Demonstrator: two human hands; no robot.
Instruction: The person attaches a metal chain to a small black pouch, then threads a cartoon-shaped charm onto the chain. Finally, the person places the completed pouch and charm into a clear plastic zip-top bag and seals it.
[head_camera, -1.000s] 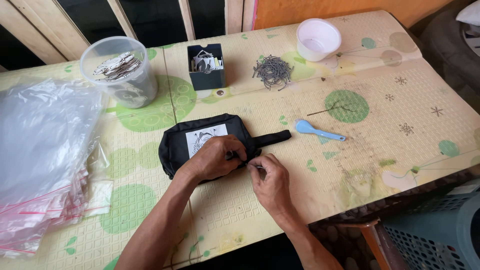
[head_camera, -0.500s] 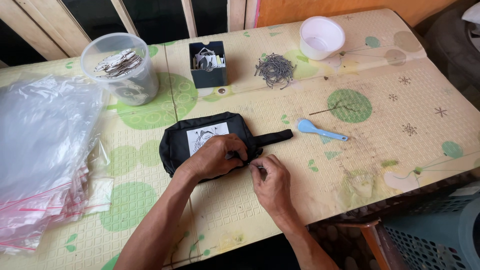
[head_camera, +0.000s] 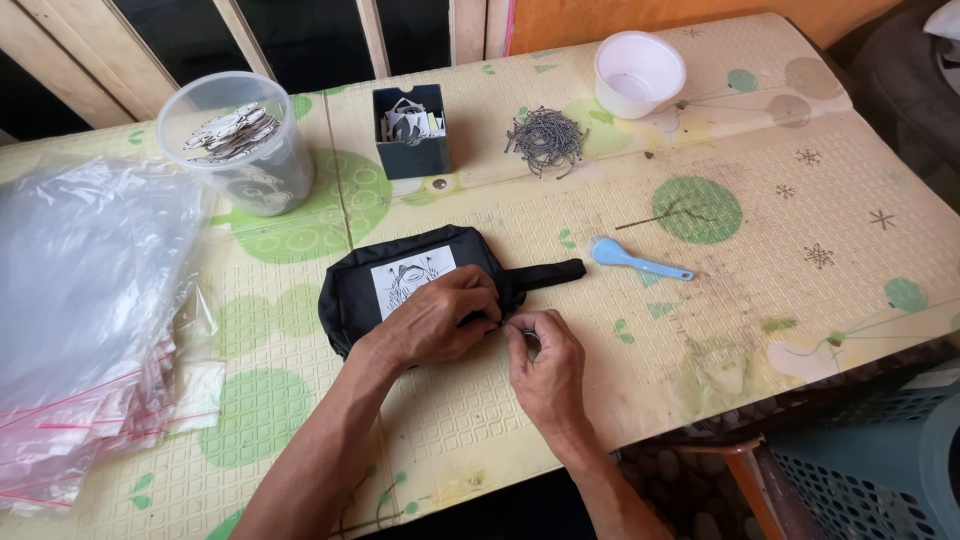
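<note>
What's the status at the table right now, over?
Left hand pressing down on black fabric pouch. Right hand pinching something small at the pouch's near edge, item hidden. Blue plastic spoon lies apart, nothing blocking.

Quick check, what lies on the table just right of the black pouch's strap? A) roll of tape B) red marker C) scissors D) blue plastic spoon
D: a blue plastic spoon lies flat on the table, apart from the strap end of the black pouch, which both hands work on at its near edge.
</note>
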